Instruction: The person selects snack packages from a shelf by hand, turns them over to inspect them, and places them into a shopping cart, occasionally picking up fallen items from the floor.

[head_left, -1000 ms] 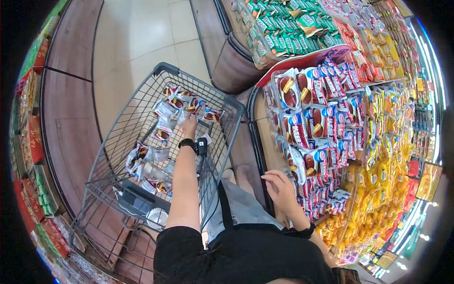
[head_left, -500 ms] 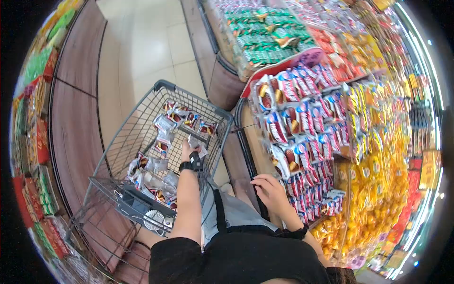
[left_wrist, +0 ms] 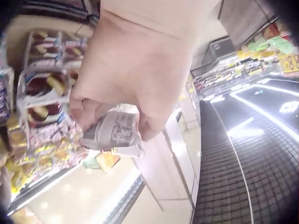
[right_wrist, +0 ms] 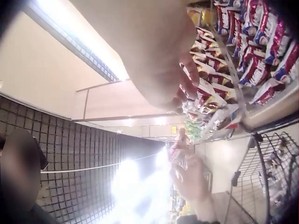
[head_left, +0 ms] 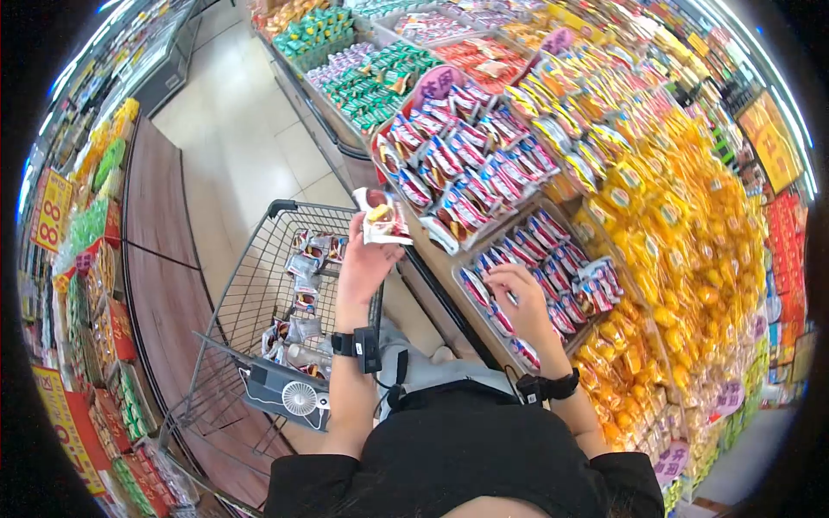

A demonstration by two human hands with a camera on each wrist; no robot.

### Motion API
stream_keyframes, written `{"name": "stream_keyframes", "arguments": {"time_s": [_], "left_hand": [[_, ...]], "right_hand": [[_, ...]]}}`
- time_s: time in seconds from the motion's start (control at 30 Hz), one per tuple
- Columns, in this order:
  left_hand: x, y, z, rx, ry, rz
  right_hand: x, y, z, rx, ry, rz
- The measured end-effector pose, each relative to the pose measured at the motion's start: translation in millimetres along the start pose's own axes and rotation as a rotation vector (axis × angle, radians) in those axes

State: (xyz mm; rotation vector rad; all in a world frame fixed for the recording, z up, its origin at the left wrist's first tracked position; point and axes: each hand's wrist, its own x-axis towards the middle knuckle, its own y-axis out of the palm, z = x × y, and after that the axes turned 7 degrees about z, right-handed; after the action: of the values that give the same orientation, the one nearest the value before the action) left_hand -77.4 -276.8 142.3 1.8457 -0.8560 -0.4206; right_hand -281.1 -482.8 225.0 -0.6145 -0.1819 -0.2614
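Pinching a wrapped chocolate cake (head_left: pixel 385 217) in its fingers between shopping cart (head_left: pixel 281 207) and snack display (head_left: pixel 484 164), the left hand (head_left: pixel 367 269) hangs near the supermarket's tiled aisle (head_left: pixel 229 129); the right hand (head_left: pixel 524 302), fingers relaxed, hovers above trayed packets (head_left: pixel 546 231)

Cannot read the small print on the packet (head_left: pixel 384 217) in the left grip (head_left: pixel 361 276); in the left wrist view, is blurred and partly covered. Cannot see those tray packets (head_left: pixel 561 302) hidden beneath the right grip (head_left: pixel 525 304). Lose part of the cart (head_left: pixel 315 208) behind the left forearm (head_left: pixel 347 419); cut off at the right wrist view's edge. Cannot identify upper-left goods (head_left: pixel 97 65), too small.
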Motion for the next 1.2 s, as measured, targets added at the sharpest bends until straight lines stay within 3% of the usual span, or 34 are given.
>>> {"name": "stream_keyframes", "arguments": {"time_s": [0.07,0.2,0.4,0.43,0.5,0.57,0.67,0.73,0.77,0.87,0.9,1.0,1.03,1.13,1.2], "left_hand": [[-10,50,17,0.025,-0.010,0.211],[-14,87,57,0.107,-0.144,0.439],[-22,119,99,0.164,-0.471,0.598],[-22,121,109,0.140,-0.471,0.565],[-19,122,131,0.088,-0.489,0.511],[-14,121,150,0.218,-0.552,0.576],[-12,135,171,0.318,-0.640,0.571],[-9,143,186,0.371,-0.662,0.556],[-5,144,194,0.458,-0.601,0.613],[6,149,206,0.760,-0.663,0.612],[10,141,219,0.792,-0.620,0.607],[20,117,258,1.447,-0.085,0.660],[21,125,258,1.476,-0.019,0.638],[32,113,270,1.503,-0.131,0.707],[28,110,280,1.634,-0.142,0.664]], "right_hand": [[-11,-16,-2,-0.058,-0.076,-0.047],[-37,-32,-1,0.192,0.058,-0.148],[-60,-44,0,0.518,0.223,-0.307],[-66,-50,-1,0.566,0.385,-0.283],[-80,-56,-13,0.571,0.466,-0.218],[-90,-58,-22,0.652,0.479,-0.206],[-105,-62,-33,0.400,0.440,-0.316],[-112,-68,-48,0.402,0.411,-0.426],[-117,-74,-53,0.356,0.401,-0.472],[-122,-97,-51,0.202,0.387,-0.566],[-122,-102,-52,0.116,0.436,-0.576],[-129,-117,-75,-0.236,0.456,-0.526],[-130,-118,-84,-0.369,0.436,-0.495],[-127,-116,-95,-0.477,0.352,-0.460],[-126,-113,-97,-0.555,0.393,-0.426]]}}
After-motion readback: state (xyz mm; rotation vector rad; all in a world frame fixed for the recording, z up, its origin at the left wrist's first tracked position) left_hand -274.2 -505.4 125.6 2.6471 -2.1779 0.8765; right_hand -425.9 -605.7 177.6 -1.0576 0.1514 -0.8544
